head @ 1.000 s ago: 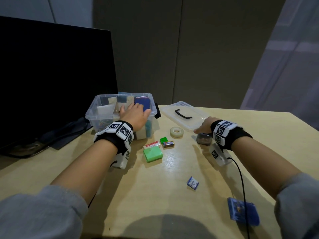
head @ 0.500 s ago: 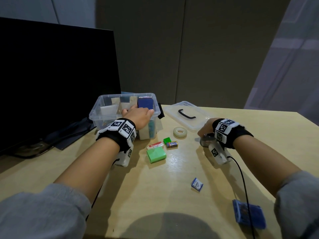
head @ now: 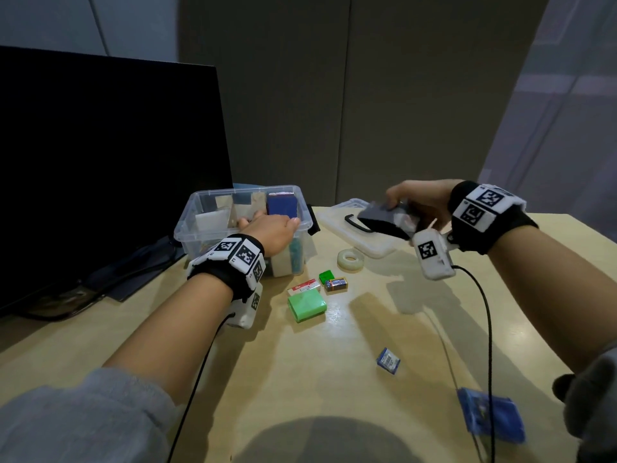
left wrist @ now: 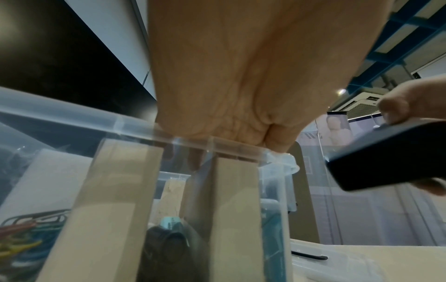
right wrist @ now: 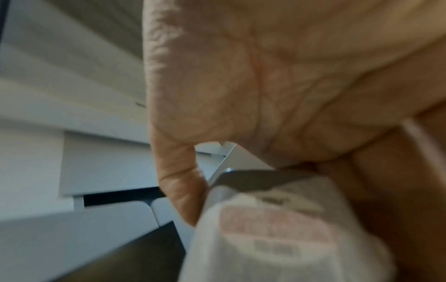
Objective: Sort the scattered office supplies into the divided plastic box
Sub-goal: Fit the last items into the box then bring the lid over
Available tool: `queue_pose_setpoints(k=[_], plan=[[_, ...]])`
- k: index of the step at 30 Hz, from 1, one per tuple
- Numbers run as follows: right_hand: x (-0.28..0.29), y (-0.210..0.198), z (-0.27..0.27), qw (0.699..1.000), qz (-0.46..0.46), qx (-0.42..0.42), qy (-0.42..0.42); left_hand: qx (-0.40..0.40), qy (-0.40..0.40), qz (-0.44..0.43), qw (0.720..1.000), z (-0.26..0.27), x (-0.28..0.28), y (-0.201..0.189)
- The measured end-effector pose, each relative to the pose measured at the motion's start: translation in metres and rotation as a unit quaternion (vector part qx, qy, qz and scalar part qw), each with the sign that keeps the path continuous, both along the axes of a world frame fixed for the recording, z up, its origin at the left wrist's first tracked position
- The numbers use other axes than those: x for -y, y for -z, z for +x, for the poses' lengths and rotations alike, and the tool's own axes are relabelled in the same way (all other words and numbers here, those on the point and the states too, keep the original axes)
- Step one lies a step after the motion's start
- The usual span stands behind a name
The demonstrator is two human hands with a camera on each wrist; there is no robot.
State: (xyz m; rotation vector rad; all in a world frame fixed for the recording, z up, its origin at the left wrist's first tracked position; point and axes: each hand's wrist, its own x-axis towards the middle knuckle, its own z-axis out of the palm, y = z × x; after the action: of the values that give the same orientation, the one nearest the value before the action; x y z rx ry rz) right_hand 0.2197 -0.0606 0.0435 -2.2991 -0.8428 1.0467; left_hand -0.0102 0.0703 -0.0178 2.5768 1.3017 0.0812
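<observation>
Your right hand (head: 419,203) grips a dark, flat, wedge-shaped stapler (head: 384,218) above the table; your left hand (head: 270,233) clasps the clear divided box's (head: 200,228) rim.

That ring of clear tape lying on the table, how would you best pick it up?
The tape roll lies flat with its hole facing up and bare table around it. Probably easiest from straight above, pinching across its outer rim, or with one finger in the hole.
</observation>
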Motion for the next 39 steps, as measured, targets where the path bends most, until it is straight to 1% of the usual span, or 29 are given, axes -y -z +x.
queue_pose_setpoints(k=[3, 7, 9, 11, 13, 15, 18, 20, 24, 25, 28, 32, 34, 35, 37, 39], plan=[[-0.012, -0.004, -0.007, 0.991, 0.097, -0.084, -0.048, -0.004, 0.011, -0.006, 1.000, -0.003, 0.001, -0.001], [-0.040, -0.001, -0.022, 0.960, 0.232, -0.112, -0.109, 0.001, 0.028, -0.011, 1.000, -0.008, -0.001, 0.000], [-0.055, 0.000, -0.029, 0.943, 0.277, -0.121, -0.140, 0.019, 0.037, -0.008, 0.999, -0.012, -0.004, 0.002], [-0.069, -0.002, -0.037, 0.933, 0.303, -0.082, -0.175, 0.038, 0.042, 0.007, 0.998, -0.017, -0.005, 0.005], [-0.083, -0.006, -0.045, 0.927, 0.312, 0.012, -0.210, 0.037, 0.045, 0.019, 0.998, -0.019, -0.006, 0.007], [-0.098, -0.012, -0.053, 0.913, 0.287, 0.124, -0.262, 0.031, 0.047, 0.021, 0.998, -0.020, -0.006, 0.008], [-0.117, -0.020, -0.066, 0.880, 0.217, 0.261, -0.333, 0.029, 0.044, 0.019, 0.998, -0.019, -0.008, 0.009], [-0.128, -0.023, -0.078, 0.854, 0.173, 0.323, -0.368, 0.034, 0.042, 0.015, 0.998, -0.018, -0.008, 0.009], [-0.145, -0.020, -0.104, 0.804, 0.106, 0.404, -0.424, 0.033, 0.048, 0.019, 0.998, -0.020, -0.007, 0.010], [-0.147, -0.019, -0.110, 0.794, 0.098, 0.416, -0.432, 0.030, 0.047, 0.024, 0.998, -0.020, -0.006, 0.009], [-0.149, -0.014, -0.119, 0.780, 0.079, 0.426, -0.452, 0.031, 0.041, 0.025, 0.998, -0.020, -0.006, 0.009], [-0.153, -0.002, -0.120, 0.750, 0.034, 0.442, -0.491, 0.031, 0.044, 0.023, 0.998, -0.020, -0.005, 0.008], [-0.155, 0.000, -0.118, 0.743, 0.021, 0.445, -0.499, 0.031, 0.044, 0.022, 0.998, -0.020, -0.006, 0.008], [-0.155, -0.001, -0.116, 0.750, 0.014, 0.433, -0.499, 0.031, 0.044, 0.019, 0.998, -0.020, -0.006, 0.008], [-0.152, -0.006, -0.112, 0.783, 0.010, 0.392, -0.483, 0.031, 0.046, 0.015, 0.998, -0.019, -0.006, 0.008], [-0.152, -0.010, -0.108, 0.798, 0.034, 0.381, -0.466, 0.033, 0.046, 0.013, 0.998, -0.019, -0.006, 0.008]])
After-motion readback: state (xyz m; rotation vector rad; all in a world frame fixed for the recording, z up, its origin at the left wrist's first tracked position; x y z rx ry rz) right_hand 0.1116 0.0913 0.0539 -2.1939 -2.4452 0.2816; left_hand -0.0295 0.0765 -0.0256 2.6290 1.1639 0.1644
